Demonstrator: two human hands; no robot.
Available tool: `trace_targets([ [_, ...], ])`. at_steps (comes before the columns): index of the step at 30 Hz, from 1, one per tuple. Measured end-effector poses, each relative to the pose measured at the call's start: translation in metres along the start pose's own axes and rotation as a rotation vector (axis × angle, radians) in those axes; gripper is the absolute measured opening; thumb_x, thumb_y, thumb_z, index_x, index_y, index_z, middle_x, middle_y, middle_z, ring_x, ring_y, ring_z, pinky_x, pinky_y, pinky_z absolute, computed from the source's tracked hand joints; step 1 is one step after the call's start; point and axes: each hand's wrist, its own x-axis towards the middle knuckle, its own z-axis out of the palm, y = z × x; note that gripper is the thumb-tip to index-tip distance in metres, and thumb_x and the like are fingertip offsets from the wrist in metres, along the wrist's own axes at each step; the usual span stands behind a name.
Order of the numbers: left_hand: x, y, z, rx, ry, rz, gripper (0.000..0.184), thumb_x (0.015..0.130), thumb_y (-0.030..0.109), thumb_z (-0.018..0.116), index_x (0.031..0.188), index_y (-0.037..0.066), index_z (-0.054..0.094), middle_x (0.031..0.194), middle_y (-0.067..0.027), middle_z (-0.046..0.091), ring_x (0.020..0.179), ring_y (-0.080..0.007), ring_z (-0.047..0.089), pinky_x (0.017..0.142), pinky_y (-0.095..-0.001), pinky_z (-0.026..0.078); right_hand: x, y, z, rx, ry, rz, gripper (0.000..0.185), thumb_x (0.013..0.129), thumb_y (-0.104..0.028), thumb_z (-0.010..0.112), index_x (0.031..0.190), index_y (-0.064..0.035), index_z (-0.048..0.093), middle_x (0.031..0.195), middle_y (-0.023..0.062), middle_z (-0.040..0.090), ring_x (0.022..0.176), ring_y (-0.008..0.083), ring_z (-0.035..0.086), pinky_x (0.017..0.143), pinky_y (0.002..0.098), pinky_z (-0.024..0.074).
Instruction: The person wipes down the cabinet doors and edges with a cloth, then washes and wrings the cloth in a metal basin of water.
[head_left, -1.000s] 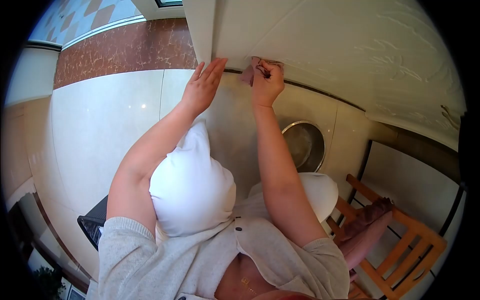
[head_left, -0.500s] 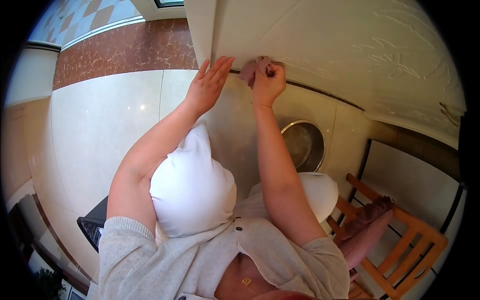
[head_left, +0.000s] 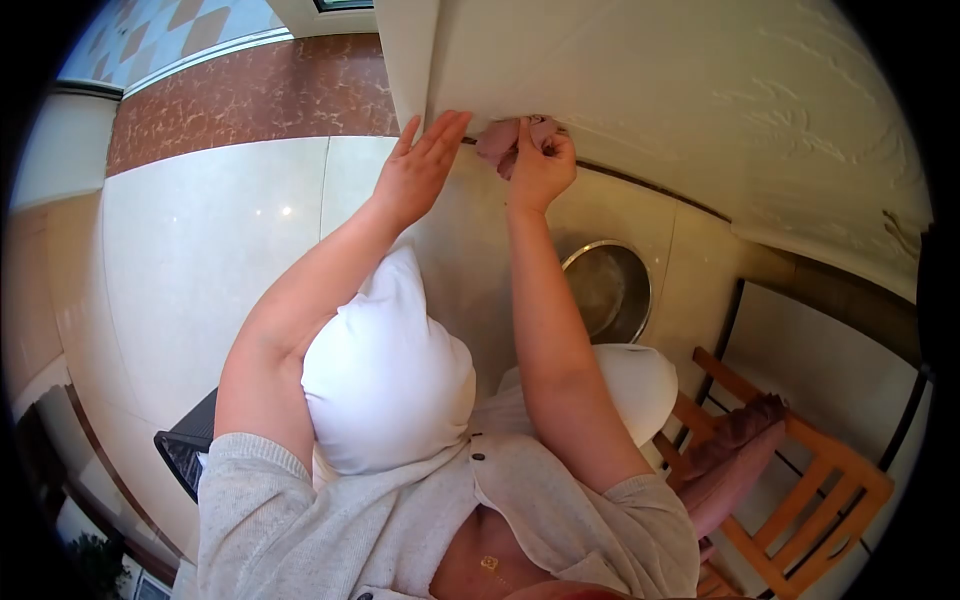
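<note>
R hand (head_left: 541, 180), fingers curled w/ crumpled dusky-pink fabric cloth (head_left: 497, 143) gripped, bulk lying L of fingertips twd farther L hand (head_left: 416, 172), straight-fingered, nothing visibly held.

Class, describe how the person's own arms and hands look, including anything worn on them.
The left hand and right hand are bare, with no gloves. The arms are uncovered up to short, pale grey-beige knit sleeves, which end above the elbows; the left one has a ribbed edge.
</note>
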Motion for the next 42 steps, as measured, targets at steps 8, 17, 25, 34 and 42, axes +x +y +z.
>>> trace_targets([
  [8, 0.001, 0.001, 0.001, 0.052, -0.017, -0.008, 0.058, 0.079, 0.008, 0.051, 0.137, 0.005, 0.046, 0.154, -0.0013, 0.026, 0.143, -0.0161, 0.021, 0.116, -0.0423, 0.012, -0.002, -0.008, 0.000, 0.077, -0.036, 0.053, 0.032, 0.073, -0.011, 0.081, 0.072, -0.0014, 0.051, 0.069, -0.0009, 0.052, 0.064, 0.0076, 0.046, 0.060, 0.0234, 0.0444],
  [17, 0.000, 0.001, 0.001, 0.071, -0.026, 0.002, 0.058, 0.079, 0.007, 0.050, 0.137, 0.005, 0.045, 0.154, -0.0012, 0.024, 0.143, -0.0163, 0.021, 0.116, -0.0428, 0.011, -0.003, -0.004, 0.001, 0.090, -0.029, 0.062, 0.028, 0.075, -0.010, 0.079, 0.077, -0.0009, 0.052, 0.074, 0.0010, 0.056, 0.066, 0.0078, 0.050, 0.061, 0.0242, 0.0458],
  [25, -0.002, 0.000, 0.006, -0.138, -0.062, 0.006, 0.035, 0.082, 0.008, 0.051, 0.115, 0.004, 0.061, 0.151, -0.0028, 0.031, 0.142, -0.0182, 0.024, 0.115, -0.0445, 0.015, -0.024, -0.030, 0.020, 0.214, -0.176, -0.027, 0.022, 0.078, -0.010, 0.075, 0.086, -0.0007, 0.057, 0.077, 0.0038, 0.062, 0.068, 0.0101, 0.058, 0.060, 0.0258, 0.0481],
  [34, 0.000, -0.001, 0.001, -0.112, -0.023, 0.013, 0.014, 0.082, 0.011, 0.055, 0.091, 0.007, 0.065, 0.148, -0.0045, 0.036, 0.142, -0.0188, 0.024, 0.115, -0.0450, 0.017, -0.019, -0.010, 0.013, 0.212, -0.258, 0.286, 0.017, 0.080, -0.007, 0.073, 0.089, -0.0010, 0.060, 0.075, 0.0032, 0.062, 0.060, 0.0077, 0.055, 0.051, 0.0236, 0.0458],
  [42, 0.001, -0.004, 0.005, -0.043, 0.065, -0.001, 0.045, 0.083, 0.009, 0.051, 0.127, 0.004, 0.055, 0.151, -0.0006, 0.031, 0.140, -0.0159, 0.026, 0.115, -0.0420, 0.019, -0.008, -0.001, 0.000, 0.200, -0.274, 0.365, 0.012, 0.081, -0.008, 0.072, 0.085, -0.0033, 0.061, 0.074, 0.0007, 0.061, 0.060, 0.0074, 0.054, 0.051, 0.0234, 0.0448],
])
